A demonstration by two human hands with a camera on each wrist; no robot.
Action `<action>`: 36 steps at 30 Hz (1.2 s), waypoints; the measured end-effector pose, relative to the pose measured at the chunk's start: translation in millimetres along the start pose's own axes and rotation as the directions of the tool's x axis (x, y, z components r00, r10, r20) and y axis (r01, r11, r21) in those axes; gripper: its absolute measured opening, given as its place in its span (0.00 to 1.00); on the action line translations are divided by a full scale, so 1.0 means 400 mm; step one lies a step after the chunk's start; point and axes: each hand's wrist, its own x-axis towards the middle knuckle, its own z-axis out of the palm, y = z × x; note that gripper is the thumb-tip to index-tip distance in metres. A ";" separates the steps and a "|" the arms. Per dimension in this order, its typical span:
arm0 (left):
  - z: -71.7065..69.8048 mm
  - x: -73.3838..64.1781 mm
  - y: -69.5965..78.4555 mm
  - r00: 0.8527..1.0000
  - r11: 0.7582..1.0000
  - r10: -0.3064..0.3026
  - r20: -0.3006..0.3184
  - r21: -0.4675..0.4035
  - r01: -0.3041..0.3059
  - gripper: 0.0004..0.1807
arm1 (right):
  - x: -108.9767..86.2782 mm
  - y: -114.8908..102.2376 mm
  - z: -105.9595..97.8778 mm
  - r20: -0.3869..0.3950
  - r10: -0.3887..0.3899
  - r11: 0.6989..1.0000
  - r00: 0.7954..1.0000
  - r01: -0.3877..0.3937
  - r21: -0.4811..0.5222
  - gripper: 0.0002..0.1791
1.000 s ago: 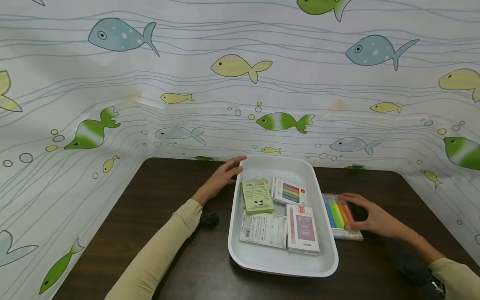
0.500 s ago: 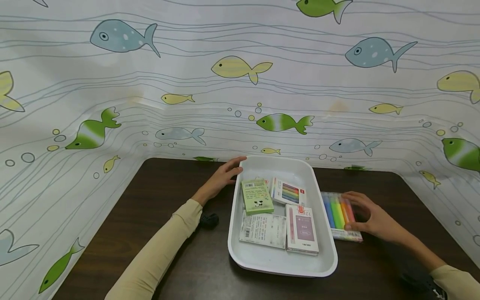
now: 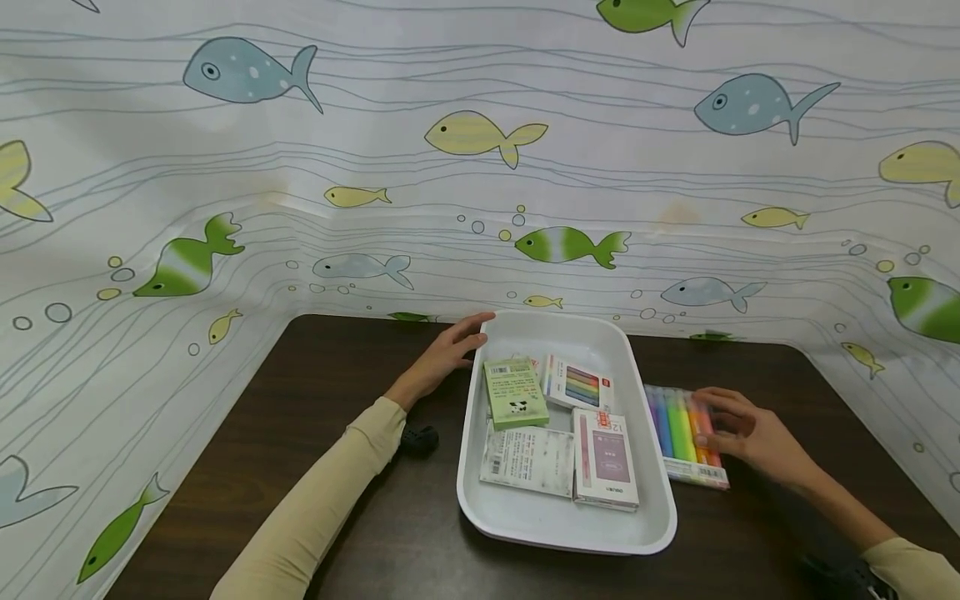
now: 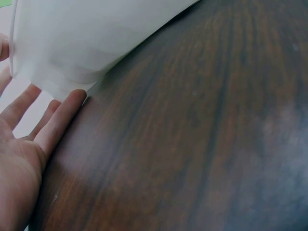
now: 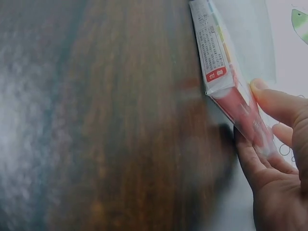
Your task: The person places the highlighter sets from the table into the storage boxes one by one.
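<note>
My left hand (image 3: 438, 357) rests at the far left corner of a white plastic tub (image 3: 471, 433). In the left wrist view its fairly straight fingers (image 4: 62, 120) lie against the tub's outer wall. On the tub's right side, my right hand (image 3: 761, 437) pinches the right edge of a clear pack of rainbow-coloured sticks (image 3: 678, 429). The right wrist view shows the thumb on the pack's upper face and fingers below its red end (image 5: 240, 113). The pack's left edge is close beside the tub wall.
Inside the tub lie a green box with a cow picture (image 3: 516, 392), a white box with a rainbow window (image 3: 579, 383), a white and purple box (image 3: 604, 458) and a white printed box (image 3: 527, 460). Fish-patterned sheeting (image 3: 480, 183) stands behind the dark wooden table (image 3: 390, 533).
My right hand has shifted slightly right at the pack's edge, and the pack has moved a little toward the right with it. The left hand and the tub stay put.
</note>
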 end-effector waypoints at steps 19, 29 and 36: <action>0.000 -0.005 -0.002 1.000 1.000 0.002 0.002 0.000 -0.002 0.27 | 0.001 0.014 -0.007 -0.020 0.123 0.970 0.992 -0.116 0.214 0.29; 0.005 -0.001 0.000 1.000 1.000 0.013 0.008 0.006 -0.013 0.28 | 0.000 0.016 -0.016 -0.009 0.107 0.937 0.994 -0.098 0.335 0.29; -0.002 0.003 -0.004 1.000 1.000 0.018 0.005 0.001 -0.018 0.28 | 0.003 0.012 -0.029 -0.026 0.094 0.902 0.995 -0.075 0.424 0.28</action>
